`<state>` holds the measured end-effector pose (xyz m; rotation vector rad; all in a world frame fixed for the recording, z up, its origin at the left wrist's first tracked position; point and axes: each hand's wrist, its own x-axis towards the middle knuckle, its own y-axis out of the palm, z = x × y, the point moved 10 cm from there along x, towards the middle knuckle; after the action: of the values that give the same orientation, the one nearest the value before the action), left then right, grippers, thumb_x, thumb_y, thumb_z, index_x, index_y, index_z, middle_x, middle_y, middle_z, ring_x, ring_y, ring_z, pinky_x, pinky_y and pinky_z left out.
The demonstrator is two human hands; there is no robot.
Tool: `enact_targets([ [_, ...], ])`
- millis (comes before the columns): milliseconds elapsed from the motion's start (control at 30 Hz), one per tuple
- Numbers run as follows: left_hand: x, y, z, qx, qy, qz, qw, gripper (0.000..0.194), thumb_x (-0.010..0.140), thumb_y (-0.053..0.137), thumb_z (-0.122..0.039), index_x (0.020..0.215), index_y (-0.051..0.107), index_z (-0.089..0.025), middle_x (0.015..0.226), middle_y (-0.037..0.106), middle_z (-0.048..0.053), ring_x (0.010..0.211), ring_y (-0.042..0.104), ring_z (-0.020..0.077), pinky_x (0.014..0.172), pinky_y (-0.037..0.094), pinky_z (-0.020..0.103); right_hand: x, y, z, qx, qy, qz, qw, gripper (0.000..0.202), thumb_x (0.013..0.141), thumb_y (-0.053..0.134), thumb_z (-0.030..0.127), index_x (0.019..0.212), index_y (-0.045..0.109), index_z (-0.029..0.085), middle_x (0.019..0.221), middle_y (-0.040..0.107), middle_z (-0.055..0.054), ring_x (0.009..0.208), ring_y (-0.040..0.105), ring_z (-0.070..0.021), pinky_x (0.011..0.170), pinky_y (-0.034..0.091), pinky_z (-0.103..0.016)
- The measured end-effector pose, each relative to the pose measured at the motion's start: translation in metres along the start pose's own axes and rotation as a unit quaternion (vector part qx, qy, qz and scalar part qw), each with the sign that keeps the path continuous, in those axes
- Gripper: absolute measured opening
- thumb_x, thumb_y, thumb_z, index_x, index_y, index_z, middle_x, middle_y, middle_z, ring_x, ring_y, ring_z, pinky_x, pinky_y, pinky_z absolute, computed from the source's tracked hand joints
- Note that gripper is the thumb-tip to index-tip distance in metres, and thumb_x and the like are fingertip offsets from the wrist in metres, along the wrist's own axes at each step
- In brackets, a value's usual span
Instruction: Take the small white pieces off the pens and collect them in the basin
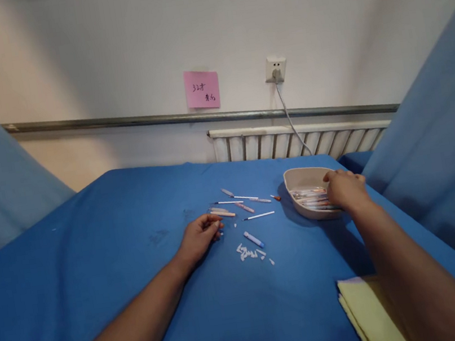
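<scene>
My left hand [201, 235] rests on the blue cloth with its fingers curled and thumb pressed in; what they hold, if anything, is too small to name. Just past its fingertips lies a peach-coloured pen barrel [223, 214]. My right hand [346, 188] reaches over the right side of a beige basket [307, 173], its fingers mostly hidden. Inside the basket lie several pens [311, 198]. Between my hands are scattered thin white pen refills [259, 215], a pinkish pen barrel [244, 208] and an orange-tipped piece [275, 198].
Nearer me lie a pale blue capped tube [254, 239] and a pile of small white pieces [247, 253]. A folded yellow cloth [370, 308] sits under my right forearm. Behind the table [149, 193] are a radiator [266, 144], a metal rail [138, 119] and a plugged-in cord [290, 115].
</scene>
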<state>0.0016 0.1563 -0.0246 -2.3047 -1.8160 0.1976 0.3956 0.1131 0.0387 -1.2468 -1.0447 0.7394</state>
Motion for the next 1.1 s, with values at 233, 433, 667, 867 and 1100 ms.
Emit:
enact_targets([
  [233, 0.011, -0.026, -0.019, 0.249, 0.133, -0.079, 0.956, 0.025, 0.079, 0.05, -0.031, 0.096, 0.064, -0.019, 0.097, 0.066, 0.006, 0.086, 0.059, 0.0201, 0.081, 0.044, 0.033, -0.061, -0.054, 0.116, 0.217, -0.196, -0.068, 0.954, 0.027, 0.088, 0.037, 0.023, 0.103, 0.058, 0.019, 0.102, 0.063, -0.009, 0.091, 0.056, -0.0199, 0.079, 0.038, -0.028],
  [433, 0.013, -0.016, -0.027, 0.332, 0.207, -0.036, 0.92, 0.031, 0.082, 0.047, -0.025, 0.109, 0.061, -0.019, 0.115, 0.062, 0.007, 0.111, 0.051, 0.0223, 0.1, 0.032, 0.037, -0.107, -0.003, 0.189, 0.208, -0.294, 0.029, 0.932, 0.023, 0.086, 0.043, 0.019, 0.104, 0.058, 0.018, 0.102, 0.062, -0.008, 0.095, 0.056, -0.0202, 0.081, 0.038, -0.028],
  [667, 0.01, 0.008, -0.024, 0.383, 0.208, 0.042, 0.899, 0.033, 0.083, 0.048, -0.023, 0.113, 0.06, -0.024, 0.108, 0.063, 0.006, 0.101, 0.053, 0.0226, 0.094, 0.033, 0.038, -0.089, 0.034, 0.182, 0.126, -0.276, 0.046, 0.952, 0.026, 0.087, 0.045, 0.021, 0.11, 0.057, 0.018, 0.106, 0.061, -0.009, 0.102, 0.05, -0.0237, 0.084, 0.034, -0.032],
  [867, 0.007, 0.008, -0.029, 0.447, 0.213, 0.007, 0.869, 0.018, 0.077, 0.057, -0.024, 0.093, 0.064, -0.021, 0.102, 0.06, 0.006, 0.096, 0.05, 0.0228, 0.087, 0.036, 0.037, -0.095, 0.041, 0.19, 0.137, -0.331, 0.078, 0.93, 0.025, 0.089, 0.039, 0.018, 0.106, 0.058, 0.02, 0.099, 0.062, -0.008, 0.096, 0.051, -0.0203, 0.082, 0.033, -0.029],
  [1100, 0.006, 0.009, -0.019, 0.42, 0.173, 0.042, 0.89, 0.014, 0.081, 0.054, -0.03, 0.085, 0.06, -0.018, 0.084, 0.063, 0.004, 0.082, 0.054, 0.0205, 0.075, 0.039, 0.031, -0.102, 0.041, 0.192, 0.137, -0.368, 0.088, 0.915, 0.024, 0.088, 0.039, 0.015, 0.104, 0.056, 0.016, 0.096, 0.061, -0.009, 0.092, 0.051, -0.0205, 0.08, 0.033, -0.028],
])
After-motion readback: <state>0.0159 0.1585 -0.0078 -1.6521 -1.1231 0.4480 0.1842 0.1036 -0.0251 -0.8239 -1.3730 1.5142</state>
